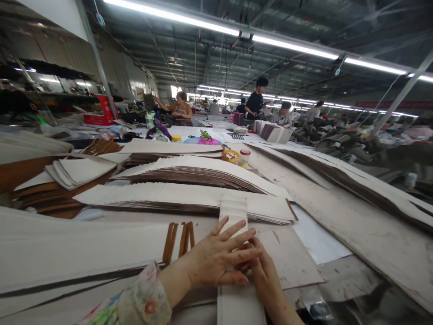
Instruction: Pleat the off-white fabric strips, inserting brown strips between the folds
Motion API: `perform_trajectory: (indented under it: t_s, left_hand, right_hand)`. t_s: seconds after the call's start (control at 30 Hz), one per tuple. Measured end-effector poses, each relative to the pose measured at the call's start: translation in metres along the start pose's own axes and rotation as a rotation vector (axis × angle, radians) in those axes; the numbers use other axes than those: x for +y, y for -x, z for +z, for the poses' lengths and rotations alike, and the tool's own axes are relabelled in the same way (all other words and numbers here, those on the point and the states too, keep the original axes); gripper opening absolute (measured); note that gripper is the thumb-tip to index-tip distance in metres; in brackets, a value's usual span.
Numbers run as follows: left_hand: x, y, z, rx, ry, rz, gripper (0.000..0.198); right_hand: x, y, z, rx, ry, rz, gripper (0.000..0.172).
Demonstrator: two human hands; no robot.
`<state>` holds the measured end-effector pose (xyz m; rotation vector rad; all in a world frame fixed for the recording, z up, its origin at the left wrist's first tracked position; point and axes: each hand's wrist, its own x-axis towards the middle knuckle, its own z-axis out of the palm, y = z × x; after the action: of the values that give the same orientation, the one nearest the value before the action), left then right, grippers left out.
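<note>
A long white strip (pixel 240 304) of sheet material runs away from me, its far end resting on a stack of white strips (pixel 189 198). My left hand (pixel 219 255) lies flat across it with the fingers spread. Close against it, my right hand (pixel 265 271) is closed at the strip's right edge, its fingers curled in. Some right fingertips are hidden beneath my left fingers. To the left, several narrow brown strips (pixel 184 239) lie on a white sheet (pixel 81 241).
Curved stacks of white pieces with brown undersides (pixel 203 169) lie beyond. A yellow tub (pixel 231 156) and a red-lidded jar (pixel 244 158) stand behind them. Long layered sheets (pixel 341 180) extend at the right. Several people work in the background, one in a dark shirt (pixel 256 101).
</note>
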<state>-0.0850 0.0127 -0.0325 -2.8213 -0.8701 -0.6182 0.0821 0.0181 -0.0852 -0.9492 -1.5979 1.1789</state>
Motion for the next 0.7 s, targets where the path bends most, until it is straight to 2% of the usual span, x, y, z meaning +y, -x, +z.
perform_trajectory:
  t_s: [0.17, 0.27, 0.57, 0.7]
  left_hand:
    - [0.006, 0.003, 0.0, -0.031, 0.063, 0.014, 0.059]
    - [0.008, 0.003, 0.005, -0.029, 0.084, 0.007, 0.058]
    - [0.009, 0.002, 0.008, -0.089, 0.046, 0.026, 0.059]
    - [0.01, 0.0, 0.007, -0.121, 0.045, 0.006, 0.056]
  right_hand:
    - [-0.006, -0.002, -0.002, 0.046, 0.022, -0.026, 0.03]
    - [-0.008, -0.002, -0.003, 0.077, 0.012, -0.01, 0.026]
    - [-0.012, -0.002, -0.005, 0.16, -0.071, 0.075, 0.035]
    - [-0.008, -0.003, -0.008, 0.243, -0.043, 0.089, 0.041]
